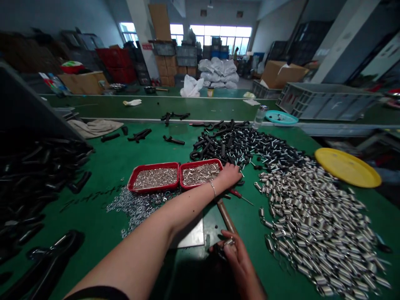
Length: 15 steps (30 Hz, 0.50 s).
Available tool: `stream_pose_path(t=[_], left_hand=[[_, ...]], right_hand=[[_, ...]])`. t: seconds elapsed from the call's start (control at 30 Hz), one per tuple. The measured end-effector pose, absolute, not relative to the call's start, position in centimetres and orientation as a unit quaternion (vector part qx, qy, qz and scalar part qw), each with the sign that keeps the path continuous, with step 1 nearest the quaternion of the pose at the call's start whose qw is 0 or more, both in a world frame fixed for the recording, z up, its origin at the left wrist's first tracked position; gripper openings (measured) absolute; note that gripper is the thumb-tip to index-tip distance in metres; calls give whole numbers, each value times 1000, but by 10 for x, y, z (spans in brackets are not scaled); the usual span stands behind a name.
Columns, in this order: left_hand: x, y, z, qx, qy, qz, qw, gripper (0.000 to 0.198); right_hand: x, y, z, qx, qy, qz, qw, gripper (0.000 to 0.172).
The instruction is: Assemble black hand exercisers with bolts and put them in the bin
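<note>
My left arm crosses over the board, and my left hand (230, 176) is at the near edge of a pile of black-headed screws (250, 143). Its fingers are bent down and together; what they pinch, if anything, is hidden. Below it, my right hand (239, 260) is closed around a small coil spring (229, 241) and a black part (219, 251), mostly covered by the fingers. Between the hands lie a hammer's brown handle (227, 216) and a red-handled screwdriver (236, 193). Under my left arm shows a pale metal plate (195, 233).
Two red trays (133, 187) hold small metal pins, with loose nuts (137, 208) in front. A large heap of springs (312, 221) spreads at right beside a yellow lid (348, 166). Black handles (28, 187) pile up at left. A bottle (260, 116) stands behind the screws.
</note>
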<state>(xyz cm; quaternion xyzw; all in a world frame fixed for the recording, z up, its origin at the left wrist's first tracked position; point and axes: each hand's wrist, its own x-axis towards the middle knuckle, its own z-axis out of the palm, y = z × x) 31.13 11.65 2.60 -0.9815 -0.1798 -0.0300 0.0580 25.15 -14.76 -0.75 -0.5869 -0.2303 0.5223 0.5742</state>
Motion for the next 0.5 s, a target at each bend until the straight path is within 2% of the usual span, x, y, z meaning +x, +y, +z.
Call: stream_pose_path(t=[0.13, 0.2, 0.3, 0.4, 0.5], left_hand=[[305, 113, 56, -977, -116, -178, 19, 35], [288, 103, 77, -948, -105, -292, -71, 37], [227, 75, 95, -862, -165, -392, -276, 32], [143, 40, 82, -720, -292, -367, -511, 33], [75, 8, 51, -602, -398, -321, -613, 42]], right_hand=[[256, -139, -2, -542, -159, 583, 584, 52], [259, -135, 4, -519, -152, 604, 585, 47], [264, -124, 16, -536, -190, 581, 582, 44], [262, -103, 26, -606, -295, 498, 546, 42], [246, -82, 32, -643, -459, 385, 477, 36]])
